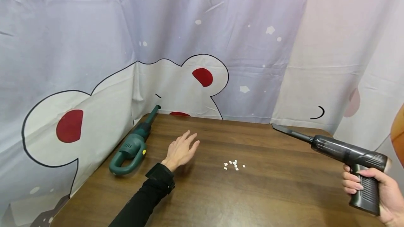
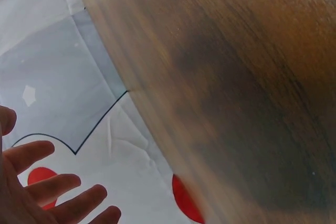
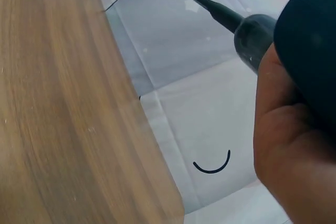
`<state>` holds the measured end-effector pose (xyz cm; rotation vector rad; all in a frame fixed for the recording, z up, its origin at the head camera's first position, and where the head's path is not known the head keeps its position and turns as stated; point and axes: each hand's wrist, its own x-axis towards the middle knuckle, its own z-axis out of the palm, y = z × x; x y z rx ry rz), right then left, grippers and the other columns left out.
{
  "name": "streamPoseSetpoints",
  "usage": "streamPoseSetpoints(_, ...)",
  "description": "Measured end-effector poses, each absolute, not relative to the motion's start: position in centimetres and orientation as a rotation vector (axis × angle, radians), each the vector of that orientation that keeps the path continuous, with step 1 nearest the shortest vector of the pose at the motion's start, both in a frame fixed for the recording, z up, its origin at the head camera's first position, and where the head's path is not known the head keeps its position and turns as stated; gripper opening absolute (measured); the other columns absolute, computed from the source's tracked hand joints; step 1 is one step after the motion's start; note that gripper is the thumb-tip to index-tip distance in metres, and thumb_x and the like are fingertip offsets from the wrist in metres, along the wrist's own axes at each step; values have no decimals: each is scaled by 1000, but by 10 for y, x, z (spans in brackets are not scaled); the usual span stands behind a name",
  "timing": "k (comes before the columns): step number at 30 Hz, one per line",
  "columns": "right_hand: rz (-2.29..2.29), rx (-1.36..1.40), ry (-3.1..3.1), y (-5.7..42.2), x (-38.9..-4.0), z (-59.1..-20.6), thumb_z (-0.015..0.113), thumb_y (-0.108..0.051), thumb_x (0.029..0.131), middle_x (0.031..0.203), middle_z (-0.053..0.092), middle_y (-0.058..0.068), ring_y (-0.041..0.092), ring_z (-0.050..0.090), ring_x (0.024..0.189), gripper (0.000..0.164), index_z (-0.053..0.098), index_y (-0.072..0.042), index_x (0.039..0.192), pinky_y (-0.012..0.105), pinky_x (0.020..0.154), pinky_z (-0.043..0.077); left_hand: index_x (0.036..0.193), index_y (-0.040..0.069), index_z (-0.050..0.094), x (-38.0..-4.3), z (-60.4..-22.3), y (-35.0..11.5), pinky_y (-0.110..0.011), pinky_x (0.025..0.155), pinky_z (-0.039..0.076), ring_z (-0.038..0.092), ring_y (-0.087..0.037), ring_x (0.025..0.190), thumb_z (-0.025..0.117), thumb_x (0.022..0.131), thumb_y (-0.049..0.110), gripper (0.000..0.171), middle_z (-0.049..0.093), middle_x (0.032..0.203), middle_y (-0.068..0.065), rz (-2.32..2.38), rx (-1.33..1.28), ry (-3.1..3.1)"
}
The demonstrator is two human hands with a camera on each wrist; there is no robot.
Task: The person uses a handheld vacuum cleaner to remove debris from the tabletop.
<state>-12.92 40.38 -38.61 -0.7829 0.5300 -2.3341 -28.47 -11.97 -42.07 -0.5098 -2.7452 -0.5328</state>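
Observation:
My right hand grips the pistol handle of a black handheld vacuum cleaner at the right side of the table. Its narrow crevice nozzle points left, and in the right wrist view the vacuum's nozzle shows past my fist. Over the left half of the table, my left hand is held with fingers spread and nothing in it. Small white paper scraps lie scattered on the wood, to the right of the left hand. The left wrist view shows the left hand's bare fingers.
A green leaf blower with a loop handle lies along the table's left edge, its tube toward the back corner. The brown wooden table is bordered by a printed curtain at the back and left.

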Motion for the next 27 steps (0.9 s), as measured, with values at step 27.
streamPoseSetpoints(27, -2158, -371, 522, 388, -124, -432, 18, -18, 97, 89, 37, 0, 9, 35, 79, 38, 46, -5, 118, 23, 85, 39, 144, 22, 47, -283, -421, -123, -54, 96, 39, 48, -34, 123, 40, 99, 49, 52, 40, 147, -13, -529, -555, -2773)
